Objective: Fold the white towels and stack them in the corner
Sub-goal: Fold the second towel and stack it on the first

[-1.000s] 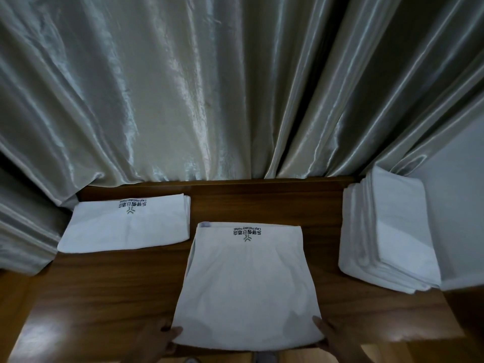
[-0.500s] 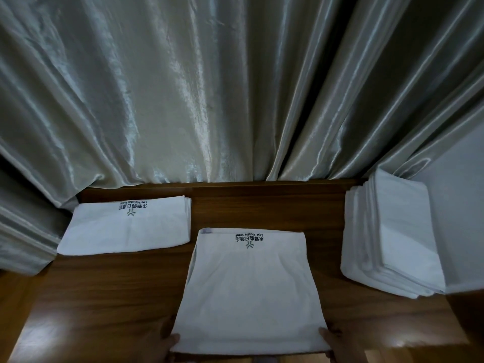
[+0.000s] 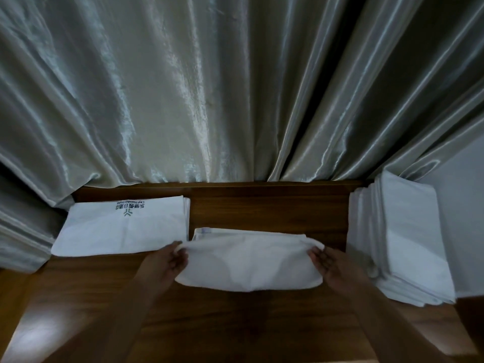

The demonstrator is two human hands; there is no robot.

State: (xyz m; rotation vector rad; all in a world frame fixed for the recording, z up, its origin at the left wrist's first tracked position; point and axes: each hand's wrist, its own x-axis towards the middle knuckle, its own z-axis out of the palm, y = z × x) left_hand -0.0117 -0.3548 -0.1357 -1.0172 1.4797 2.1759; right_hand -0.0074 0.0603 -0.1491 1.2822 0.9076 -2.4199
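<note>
Left hand (image 3: pixel 167 260) and right hand (image 3: pixel 327 263) are pinching the centre towel (image 3: pixel 248 268) by its near corners, folding it away mid-table. Beyond, one folded towel (image 3: pixel 123 229) is lying left; stacked towels (image 3: pixel 403 237) are occupying the right corner, origin undeterminable.

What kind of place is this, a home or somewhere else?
Probably a hotel room. The folded towel on the wooden table bears a printed hotel logo, a stack of white towels sits at the right, and a satin curtain hangs behind.

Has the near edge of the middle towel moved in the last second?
Yes. Both hands carried the middle towel's near edge away from the person, toward the curtain.
</note>
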